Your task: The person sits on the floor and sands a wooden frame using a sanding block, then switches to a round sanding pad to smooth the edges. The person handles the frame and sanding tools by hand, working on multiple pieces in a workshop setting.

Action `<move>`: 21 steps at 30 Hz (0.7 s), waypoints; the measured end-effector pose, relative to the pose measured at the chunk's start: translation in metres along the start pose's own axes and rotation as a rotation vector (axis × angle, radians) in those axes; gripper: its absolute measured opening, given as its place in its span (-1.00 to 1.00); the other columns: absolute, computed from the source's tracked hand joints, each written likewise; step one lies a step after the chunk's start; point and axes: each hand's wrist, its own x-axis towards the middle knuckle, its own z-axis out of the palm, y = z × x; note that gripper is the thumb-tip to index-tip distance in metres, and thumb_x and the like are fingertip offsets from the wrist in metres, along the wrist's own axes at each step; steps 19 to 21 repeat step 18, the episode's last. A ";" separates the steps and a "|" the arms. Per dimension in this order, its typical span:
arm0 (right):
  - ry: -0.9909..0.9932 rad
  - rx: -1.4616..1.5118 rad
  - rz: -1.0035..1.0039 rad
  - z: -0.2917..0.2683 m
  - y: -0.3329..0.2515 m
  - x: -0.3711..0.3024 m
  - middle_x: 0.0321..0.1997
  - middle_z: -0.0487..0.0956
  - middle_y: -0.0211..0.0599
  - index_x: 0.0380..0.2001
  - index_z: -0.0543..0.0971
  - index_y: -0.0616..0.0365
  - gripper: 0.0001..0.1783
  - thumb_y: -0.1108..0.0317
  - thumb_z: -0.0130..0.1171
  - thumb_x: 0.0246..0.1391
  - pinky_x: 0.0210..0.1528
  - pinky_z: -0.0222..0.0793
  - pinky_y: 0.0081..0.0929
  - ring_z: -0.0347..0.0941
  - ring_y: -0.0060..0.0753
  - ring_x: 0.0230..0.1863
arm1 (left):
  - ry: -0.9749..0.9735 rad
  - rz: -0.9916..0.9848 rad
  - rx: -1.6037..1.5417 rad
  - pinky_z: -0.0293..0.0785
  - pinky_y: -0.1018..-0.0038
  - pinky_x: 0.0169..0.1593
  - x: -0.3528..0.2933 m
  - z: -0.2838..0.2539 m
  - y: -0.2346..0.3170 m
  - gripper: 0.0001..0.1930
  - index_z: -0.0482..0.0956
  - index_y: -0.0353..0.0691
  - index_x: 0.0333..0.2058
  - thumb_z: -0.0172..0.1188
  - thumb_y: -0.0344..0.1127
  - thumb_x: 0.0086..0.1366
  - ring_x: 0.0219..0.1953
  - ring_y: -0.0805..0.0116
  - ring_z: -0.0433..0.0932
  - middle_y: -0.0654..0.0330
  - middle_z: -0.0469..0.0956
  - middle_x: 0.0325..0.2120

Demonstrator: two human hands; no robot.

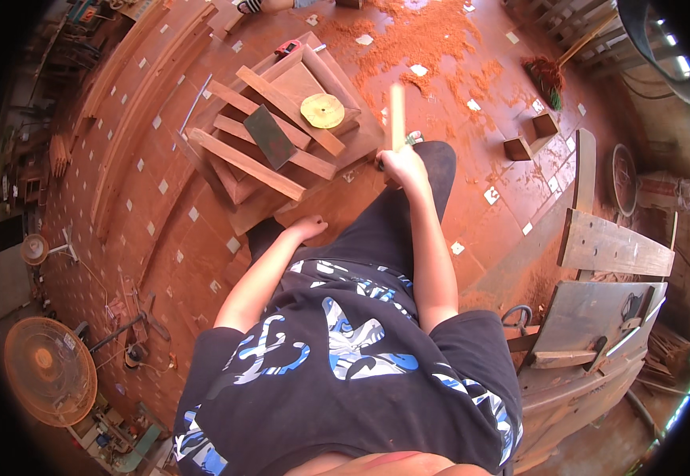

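Observation:
My right hand [404,168] is closed around the lower end of a pale, flat wooden stick [396,115], which points up and away and is slightly blurred. Resting low by my left knee, my left hand [309,228] is curled in, with nothing visible in it. In front of me stands a low wooden workpiece with a stepped frame [313,67]. Across it lie several wooden slats [246,165], a dark rectangular block [269,136] and a round yellow disc [322,111]. Both hands are apart from these pieces.
Orange sawdust [428,36] covers the floor beyond. A red tape measure [287,49] sits on the frame's far corner. Long boards [135,95] lie at left, near a standing fan [50,371]. At right are two small wooden boxes [518,148], a broom [547,79] and a wooden bench [575,325].

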 end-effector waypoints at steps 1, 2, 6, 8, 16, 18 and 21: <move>-0.121 0.046 0.000 -0.003 0.005 0.006 -0.41 0.70 0.11 -0.34 0.65 0.43 -0.51 0.10 0.08 0.03 -0.13 0.57 -0.20 0.71 -0.01 -0.29 | -0.005 0.012 0.004 0.55 0.22 -0.06 0.000 0.000 0.001 -0.57 0.65 -0.23 -0.13 0.08 0.03 0.32 -0.13 0.08 0.69 -0.04 0.70 -0.21; -0.083 0.006 0.029 -0.008 0.003 0.004 -0.41 0.70 0.09 -0.36 0.65 0.41 -0.51 0.08 0.08 0.03 -0.14 0.57 -0.20 0.71 -0.02 -0.29 | -0.007 0.020 0.001 0.55 0.22 -0.06 -0.001 0.000 0.003 -0.56 0.65 -0.23 -0.14 0.08 0.04 0.32 -0.13 0.07 0.69 -0.04 0.70 -0.21; 0.140 -0.149 0.042 -0.021 -0.001 -0.012 -0.37 0.72 0.02 -0.03 0.56 0.46 -0.36 0.06 0.09 0.01 -0.15 0.58 -0.19 0.71 -0.07 -0.30 | 0.014 0.024 0.021 0.55 0.22 -0.06 -0.004 0.002 0.007 -0.56 0.65 -0.23 -0.12 0.09 0.04 0.32 -0.13 0.07 0.69 -0.03 0.70 -0.20; 0.275 -0.197 0.019 -0.008 -0.004 -0.013 -0.36 0.72 0.02 0.15 0.40 0.51 -0.24 0.07 0.08 0.02 -0.13 0.59 -0.19 0.71 -0.07 -0.30 | 0.016 0.113 0.129 0.54 0.21 -0.22 -0.003 0.005 0.003 -0.58 0.64 -0.25 -0.13 0.10 0.02 0.34 -0.25 0.12 0.68 0.03 0.70 -0.30; 0.045 -0.044 0.015 -0.014 -0.008 -0.003 -0.22 0.70 0.20 0.45 -0.15 0.56 0.08 0.05 0.04 0.09 0.03 0.57 -0.17 0.71 -0.04 -0.14 | -0.031 0.075 0.069 0.55 0.22 -0.09 -0.002 0.005 0.010 -0.56 0.63 -0.24 -0.10 0.10 0.04 0.34 -0.21 0.11 0.69 -0.02 0.71 -0.26; 0.222 -0.048 0.003 -0.003 -0.010 -0.008 -0.15 0.70 0.23 0.51 -0.28 0.44 0.16 0.04 0.07 0.09 0.04 0.59 -0.21 0.72 -0.08 -0.13 | 0.004 0.114 0.082 0.54 0.19 0.01 0.005 0.007 -0.003 -0.53 0.63 -0.21 -0.06 0.10 0.07 0.31 -0.10 0.18 0.69 -0.09 0.70 -0.18; 0.222 -0.048 0.003 -0.003 -0.010 -0.008 -0.15 0.70 0.23 0.51 -0.28 0.44 0.16 0.04 0.07 0.09 0.04 0.59 -0.21 0.72 -0.08 -0.13 | 0.004 0.114 0.082 0.54 0.19 0.01 0.005 0.007 -0.003 -0.53 0.63 -0.21 -0.06 0.10 0.07 0.31 -0.10 0.18 0.69 -0.09 0.70 -0.18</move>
